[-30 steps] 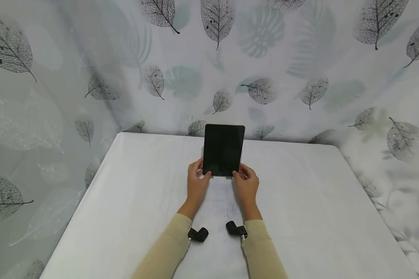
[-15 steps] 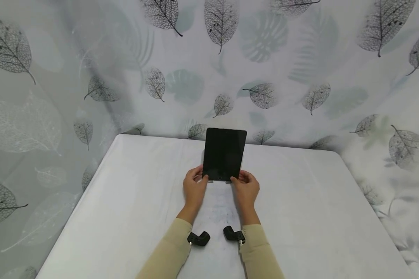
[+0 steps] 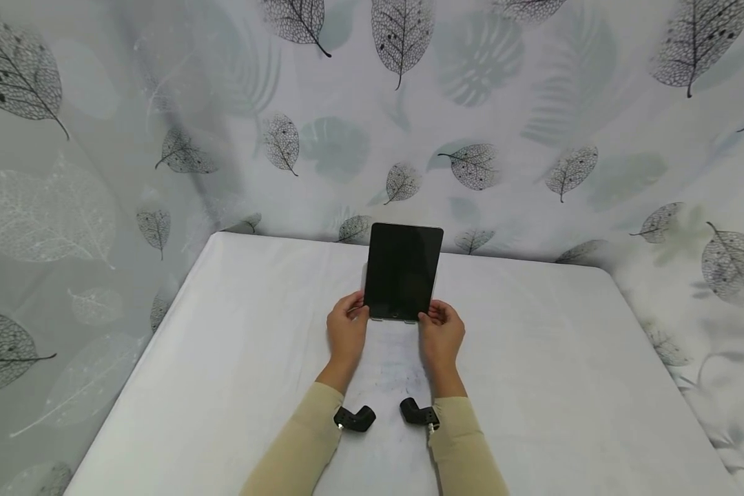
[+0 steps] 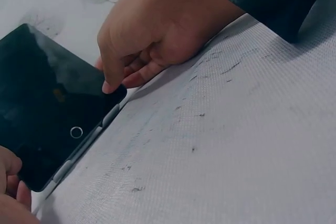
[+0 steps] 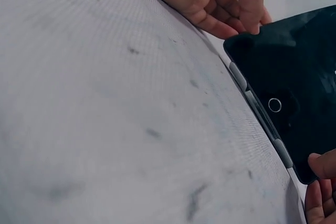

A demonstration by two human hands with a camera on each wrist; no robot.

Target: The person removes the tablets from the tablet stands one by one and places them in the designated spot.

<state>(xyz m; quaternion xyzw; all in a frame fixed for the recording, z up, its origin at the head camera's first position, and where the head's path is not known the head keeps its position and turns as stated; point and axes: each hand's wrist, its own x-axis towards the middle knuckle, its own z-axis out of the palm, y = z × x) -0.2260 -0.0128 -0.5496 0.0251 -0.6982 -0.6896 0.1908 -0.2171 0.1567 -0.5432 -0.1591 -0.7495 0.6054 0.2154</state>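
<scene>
A black tablet [image 3: 404, 272] with a round home button leans upright, tilted back, near the far side of the table. Its lower edge sits against the small grey lips [image 5: 238, 76] of a stand, most of which is hidden behind it. My left hand [image 3: 346, 332] holds the lower left corner, thumb at the front edge and fingers beside and behind. At the lower right corner, my right hand [image 3: 441, 337] pinches the tablet the same way. The left wrist view shows the right thumb [image 4: 107, 85] pressed on the dark glass.
A white cloth with faint dark marks covers the table [image 3: 533, 358]. Leaf-print curtains [image 3: 471, 89] hang behind and at both sides. Black wrist cameras [image 3: 355, 418] are strapped over the beige sleeves [image 3: 297, 441].
My left thumb has slid outward from the front of the screen to the tablet's left edge. The head view has shifted slightly; the tablet stays about where it was on the table.
</scene>
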